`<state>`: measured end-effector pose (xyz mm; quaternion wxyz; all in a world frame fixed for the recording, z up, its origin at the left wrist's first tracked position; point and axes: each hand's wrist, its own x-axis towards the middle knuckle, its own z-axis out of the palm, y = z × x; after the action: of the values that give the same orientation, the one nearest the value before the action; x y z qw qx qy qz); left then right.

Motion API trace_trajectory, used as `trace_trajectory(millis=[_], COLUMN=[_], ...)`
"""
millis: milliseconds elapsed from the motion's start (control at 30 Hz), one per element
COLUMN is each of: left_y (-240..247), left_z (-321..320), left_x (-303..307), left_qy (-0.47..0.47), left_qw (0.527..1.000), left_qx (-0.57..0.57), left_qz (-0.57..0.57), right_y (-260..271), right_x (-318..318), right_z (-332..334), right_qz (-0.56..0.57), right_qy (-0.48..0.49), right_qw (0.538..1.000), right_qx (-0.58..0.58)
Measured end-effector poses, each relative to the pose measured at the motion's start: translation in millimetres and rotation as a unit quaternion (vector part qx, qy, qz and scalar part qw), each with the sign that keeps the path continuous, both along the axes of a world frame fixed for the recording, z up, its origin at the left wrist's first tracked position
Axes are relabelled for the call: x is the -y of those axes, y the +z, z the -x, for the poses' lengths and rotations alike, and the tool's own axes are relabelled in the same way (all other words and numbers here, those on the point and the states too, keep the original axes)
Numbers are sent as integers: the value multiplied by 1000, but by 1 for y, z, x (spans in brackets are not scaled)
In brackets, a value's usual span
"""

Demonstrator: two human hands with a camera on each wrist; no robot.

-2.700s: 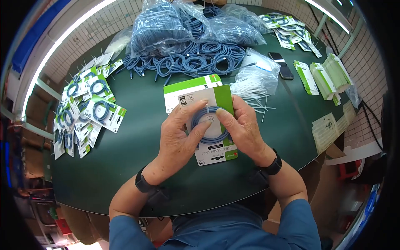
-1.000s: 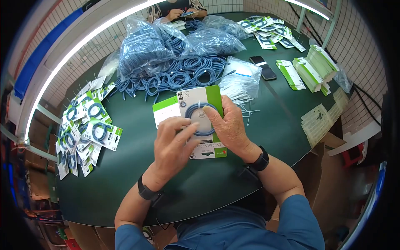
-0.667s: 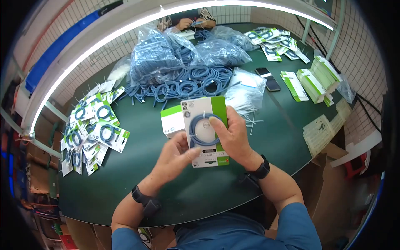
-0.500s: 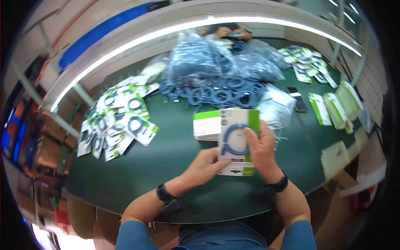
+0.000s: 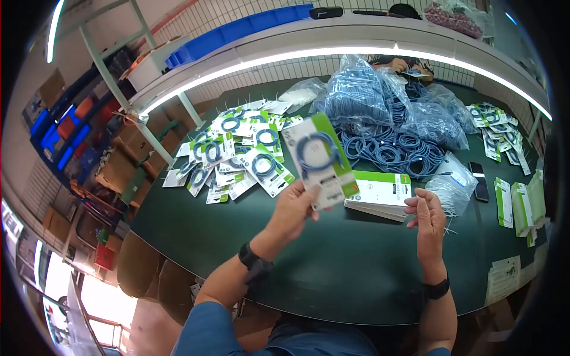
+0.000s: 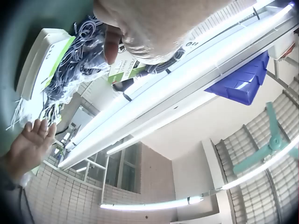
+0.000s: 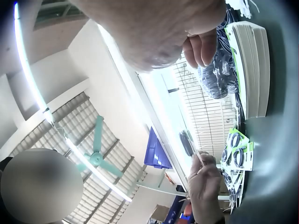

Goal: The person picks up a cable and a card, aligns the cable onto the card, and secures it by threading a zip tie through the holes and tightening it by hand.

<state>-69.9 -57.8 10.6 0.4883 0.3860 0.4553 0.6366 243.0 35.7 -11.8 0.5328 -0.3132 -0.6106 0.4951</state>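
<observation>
In the head view my left hand (image 5: pixel 294 209) grips the lower left edge of a green-and-white retail card (image 5: pixel 330 188). A coiled blue USB-C cable (image 5: pixel 336 154) is fastened to its front. The card is tilted above the table, near a pile of similar carded cables (image 5: pixel 225 155) on the left. My right hand (image 5: pixel 428 222) holds nothing, its fingers loosely bent, beside a stack of blank cards (image 5: pixel 377 191). The right wrist view shows the left hand (image 7: pixel 204 186) pinching the card, seen nearly edge-on.
Bagged blue cables (image 5: pixel 356 98) and loose coils (image 5: pixel 389 151) lie at the back. Right of the stack are a bag of white ties (image 5: pixel 454 184), a phone (image 5: pixel 478 181) and folded cards (image 5: pixel 522 207). A lamp shelf (image 5: pixel 309 43) spans overhead; another person's hands (image 5: pixel 399 64) are across.
My right hand has let go of the card and stays on the right. The left hand has carried the card left and up, tilting it. The head view has swung left.
</observation>
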Motion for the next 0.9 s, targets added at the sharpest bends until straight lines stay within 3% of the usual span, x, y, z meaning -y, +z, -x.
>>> trace_trajectory(millis=[167,300,467,567,667,767,800,900], left_y=[15,-2,-23,-23,-7,10,11,7], left_z=[107,118,80,63,49,37,36,33], left_x=[-36,-36,-18,-33,-57,-91,-104,-158], left_qy=[126,174,78,15,12,-9,-14,-39], left_qw=[988,970,992,997,998,979,979,919], left_qx=[53,168,75,42,-31,-201,-201,-392], left_qz=[-69,11,66,71,62,40,39,11], right_y=[-1,1,1,3,-2,-1,-1,-4], right_x=[3,4,0,2,0,-1,0,-1], right_z=[3,2,5,4,1,0,1,3], right_qz=[15,9,18,32,23,21,20,-5], right_qy=[27,30,30,20,20,21,29,24], right_qw=[1000,999,998,997,997,997,997,996], right_qx=[6,39,52,62,67,72,73,85])
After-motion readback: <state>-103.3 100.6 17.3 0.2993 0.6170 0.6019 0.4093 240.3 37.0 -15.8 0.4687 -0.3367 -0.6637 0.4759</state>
